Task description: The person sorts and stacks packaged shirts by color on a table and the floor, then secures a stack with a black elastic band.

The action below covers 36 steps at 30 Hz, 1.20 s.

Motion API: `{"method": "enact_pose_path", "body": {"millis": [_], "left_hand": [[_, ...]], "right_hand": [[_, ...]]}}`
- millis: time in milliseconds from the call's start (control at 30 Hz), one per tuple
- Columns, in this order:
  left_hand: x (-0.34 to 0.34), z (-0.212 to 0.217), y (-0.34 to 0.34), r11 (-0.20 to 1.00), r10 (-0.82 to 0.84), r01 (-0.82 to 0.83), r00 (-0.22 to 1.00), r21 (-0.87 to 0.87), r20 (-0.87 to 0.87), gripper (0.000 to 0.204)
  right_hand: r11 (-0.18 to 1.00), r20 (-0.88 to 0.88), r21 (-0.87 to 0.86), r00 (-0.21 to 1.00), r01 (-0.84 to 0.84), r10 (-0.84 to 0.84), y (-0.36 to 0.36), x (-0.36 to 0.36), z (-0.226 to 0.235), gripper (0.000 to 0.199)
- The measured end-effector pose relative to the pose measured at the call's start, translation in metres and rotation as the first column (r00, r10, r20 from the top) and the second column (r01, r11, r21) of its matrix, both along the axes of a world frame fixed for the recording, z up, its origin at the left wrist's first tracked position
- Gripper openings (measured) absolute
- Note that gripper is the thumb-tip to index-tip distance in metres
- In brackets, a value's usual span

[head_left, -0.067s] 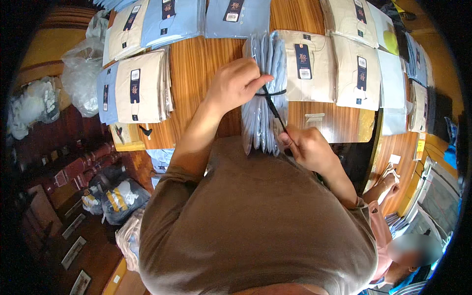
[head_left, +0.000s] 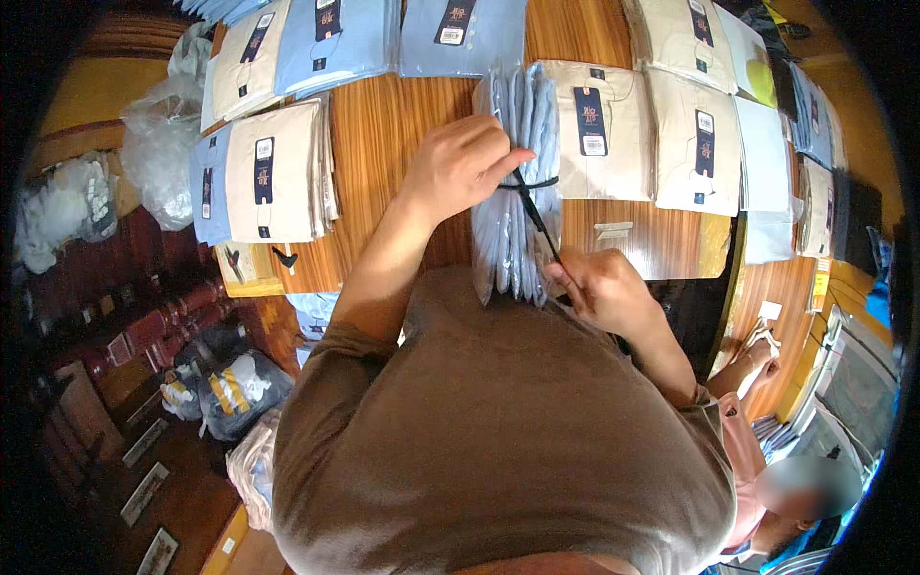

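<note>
Fingers (head_left: 565, 279) of left hand (head_left: 455, 165) and right hand (head_left: 609, 290) clamp one black strap (head_left: 535, 214) around one bundle of bagged blue garments (head_left: 512, 251)

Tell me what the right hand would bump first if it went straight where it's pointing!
Probably the bundle of bagged blue clothes, just left of the right hand, though depth is unclear.

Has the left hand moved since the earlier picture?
No; the left hand shows no clear shift against the wooden table.
</note>
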<state>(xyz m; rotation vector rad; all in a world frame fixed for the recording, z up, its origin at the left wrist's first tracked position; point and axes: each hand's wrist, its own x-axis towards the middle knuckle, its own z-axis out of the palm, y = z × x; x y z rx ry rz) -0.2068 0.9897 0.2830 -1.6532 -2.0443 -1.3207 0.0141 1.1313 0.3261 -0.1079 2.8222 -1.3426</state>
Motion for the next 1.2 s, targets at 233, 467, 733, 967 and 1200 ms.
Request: {"method": "enact_pose_path", "body": {"millis": [233,467,733,967,1200], "left_hand": [[0.003,-0.012,0.006,1.0,-0.012,0.013,0.999,-0.025,0.043,0.036],[0.044,-0.08,-0.059,0.913,0.096,-0.381,0.55,0.147,0.83,0.071],[0.14,-0.159,-0.158,0.663,-0.337,-0.748,-0.255,0.036,0.906,0.113],[0.102,-0.128,-0.181,0.645,-0.496,-0.704,-0.091,0.296,0.864,0.097],[0.098,-0.099,-0.183,0.702,0.474,-0.689,0.263,-0.18,0.841,0.065]], "right_hand": [[0.986,-0.098,0.078,0.983,-0.15,0.158,0.009,0.008,-0.005,0.029],[0.999,-0.408,0.029,0.912,-0.015,0.026,0.019,-0.021,-0.047,0.062],[0.977,-0.421,0.205,0.906,0.051,0.041,-0.018,-0.142,-0.073,0.088],[0.977,0.168,0.211,0.985,-0.01,-0.027,0.002,-0.198,-0.083,0.104],[0.925,0.371,-0.286,0.919,0.251,-0.135,-0.013,-0.153,-0.135,0.091]]}}
